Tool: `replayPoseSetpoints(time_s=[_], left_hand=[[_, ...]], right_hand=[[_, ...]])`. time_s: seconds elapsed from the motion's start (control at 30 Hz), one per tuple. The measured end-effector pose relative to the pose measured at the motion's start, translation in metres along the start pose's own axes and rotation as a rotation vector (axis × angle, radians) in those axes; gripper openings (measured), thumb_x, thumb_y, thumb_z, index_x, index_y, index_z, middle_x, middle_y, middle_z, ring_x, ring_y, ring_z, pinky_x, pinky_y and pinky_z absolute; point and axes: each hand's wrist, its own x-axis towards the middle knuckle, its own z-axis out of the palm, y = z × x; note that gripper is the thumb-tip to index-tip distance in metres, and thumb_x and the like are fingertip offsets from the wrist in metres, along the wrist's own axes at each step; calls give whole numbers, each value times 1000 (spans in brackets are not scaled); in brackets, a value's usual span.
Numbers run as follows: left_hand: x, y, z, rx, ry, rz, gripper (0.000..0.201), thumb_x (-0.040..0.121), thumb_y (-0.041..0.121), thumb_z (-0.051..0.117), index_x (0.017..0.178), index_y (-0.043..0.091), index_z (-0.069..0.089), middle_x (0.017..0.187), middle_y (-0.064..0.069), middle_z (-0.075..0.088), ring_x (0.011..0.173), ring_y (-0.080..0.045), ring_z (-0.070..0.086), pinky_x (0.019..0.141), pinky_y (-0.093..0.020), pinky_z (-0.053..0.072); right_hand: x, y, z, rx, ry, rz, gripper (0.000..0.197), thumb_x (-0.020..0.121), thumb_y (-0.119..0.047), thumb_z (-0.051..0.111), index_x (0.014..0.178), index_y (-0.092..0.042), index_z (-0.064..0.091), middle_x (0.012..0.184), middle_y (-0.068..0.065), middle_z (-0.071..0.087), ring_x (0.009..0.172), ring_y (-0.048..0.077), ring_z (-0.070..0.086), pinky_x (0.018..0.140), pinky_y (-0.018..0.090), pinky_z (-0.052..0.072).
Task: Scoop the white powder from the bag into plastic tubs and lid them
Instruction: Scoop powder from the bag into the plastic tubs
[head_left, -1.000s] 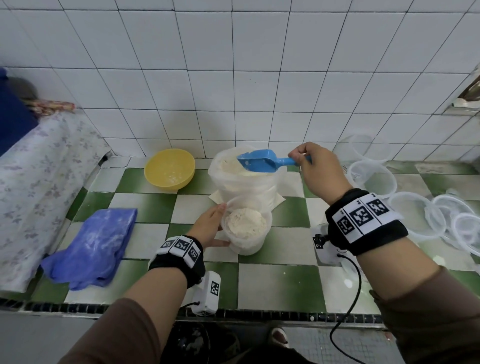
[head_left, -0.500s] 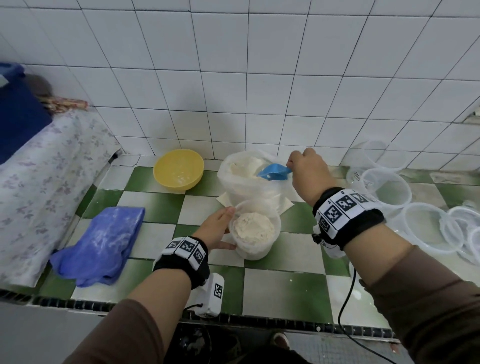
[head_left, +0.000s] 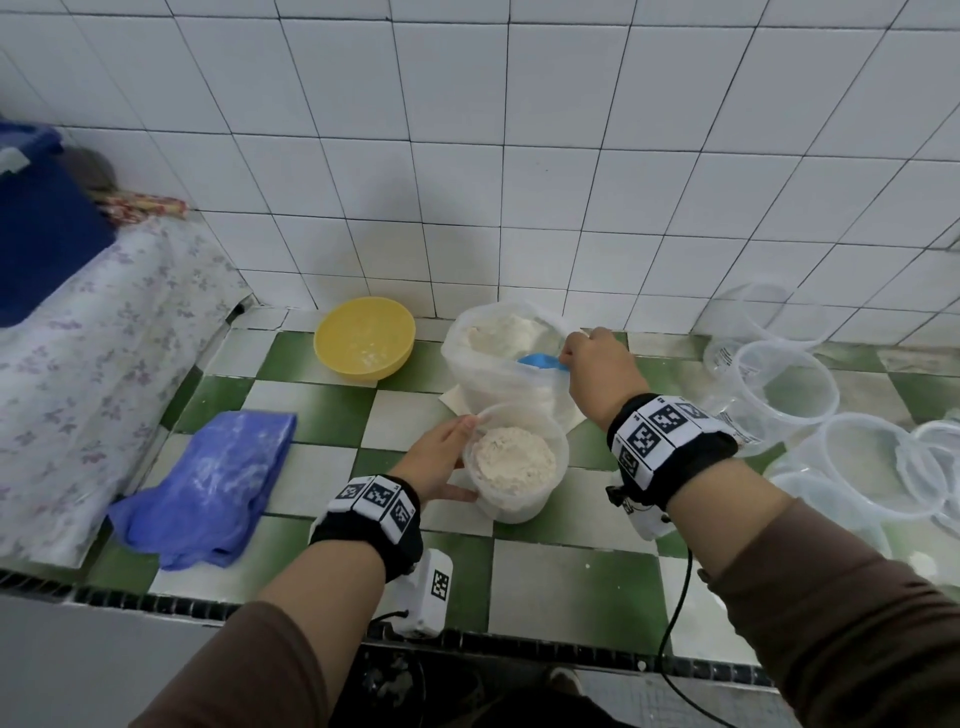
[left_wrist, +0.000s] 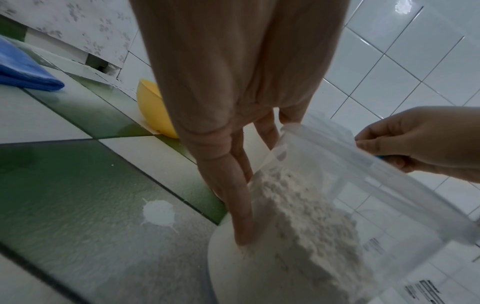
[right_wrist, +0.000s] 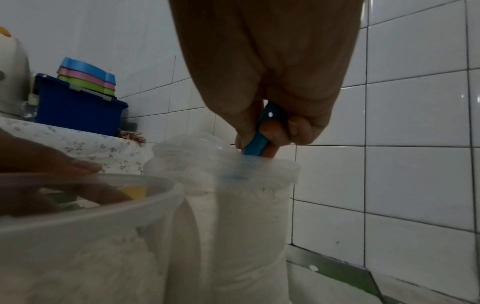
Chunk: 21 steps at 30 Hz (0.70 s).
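Where the counter (head_left: 322, 488) meets a flower-patterned cloth (head_left: 78, 374) at the far left, a dark blue bin (head_left: 41, 244) stands on that cloth against the tiled wall (head_left: 467, 156). A crumpled blue cloth (head_left: 208, 483), dusted white, lies on the green-and-white checked tiles. Behind it, near the wall, sits a yellow bowl (head_left: 364, 338).

The left hand (head_left: 441, 460) rests against the left wall of the plastic tub (head_left: 514, 462). Its fingers (left_wrist: 241, 205) are straight and held together, flat on the tub's side, with the thumb at the lower front of the tub. The tub stands upright on the counter and is partly filled with white powder (head_left: 511, 460). It carries no lid.

Directly behind the tub, touching it, stands the bag (head_left: 506, 358), open at the top and holding more powder. The right hand (head_left: 602, 374) is at the bag's right rim, fingers curled round the handle of the blue scoop (head_left: 543, 361). The scoop's bowl is inside the bag mouth; the wrist view shows it blurred behind the plastic, so whether it is loaded cannot be told.

To the right of the bag, several clear empty tubs (head_left: 784, 395) stand near the wall. Clear round lids (head_left: 935, 457) lie at the far right edge.
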Motion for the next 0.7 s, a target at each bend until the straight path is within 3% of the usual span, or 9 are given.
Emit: replayPoseSetpoints(time_s=[0.17, 0.27, 0.33, 0.43, 0.57, 0.63, 0.7], left_hand=[[1, -1, 1, 2, 2, 5, 36, 100, 41, 40, 129, 23, 50, 132, -5, 52, 117, -29, 53, 80, -50, 57], [1, -2, 1, -5, 12, 5, 36, 100, 40, 40, 129, 23, 50, 134, -6, 51, 118, -30, 53, 80, -52, 57], [2, -3, 1, -8, 24, 8, 42, 100, 40, 40, 136, 20, 47, 136, -6, 49, 119, -32, 52, 79, -52, 57], [2, -3, 2, -16, 36, 8, 45, 100, 40, 40, 140, 20, 44, 139, -7, 47, 120, -33, 51, 79, -52, 57], [1, -5, 3, -14, 48, 18, 42, 100, 40, 40, 136, 20, 47, 137, -7, 49, 120, -33, 51, 78, -51, 57], [1, -6, 3, -10, 50, 23, 40, 100, 41, 40, 132, 20, 49, 136, -7, 50, 120, -33, 50, 79, -52, 57], [0, -5, 4, -12, 53, 25, 39, 100, 41, 40, 132, 21, 49, 135, -7, 50, 120, -34, 50, 79, -53, 57]], right_hand=[[-4, 6, 7, 181, 69, 31, 20, 94, -10, 45, 107, -2, 57, 110, 19, 52, 99, 35, 52, 84, 37, 43], [-16, 11, 8, 442, 165, 93, 28, 93, -22, 52, 116, -6, 53, 115, 13, 53, 99, 22, 51, 82, 25, 37], [-26, 14, 9, 568, 229, 138, 35, 91, -26, 57, 120, -8, 49, 110, 10, 56, 92, 14, 49, 77, 21, 34], [-45, 19, 14, 687, 260, 257, 44, 88, -31, 61, 124, -11, 45, 96, 6, 57, 88, 14, 51, 74, 23, 35], [-70, 21, 30, 738, 119, 400, 39, 86, -41, 62, 111, -13, 50, 74, -3, 54, 72, 14, 54, 71, 29, 44], [-79, 19, 38, 743, -11, 430, 38, 86, -47, 59, 102, -14, 53, 74, -1, 59, 65, 14, 57, 61, 29, 49], [-85, 13, 42, 789, -123, 430, 33, 89, -45, 56, 99, -14, 51, 73, 4, 63, 54, 12, 55, 45, 20, 44]])
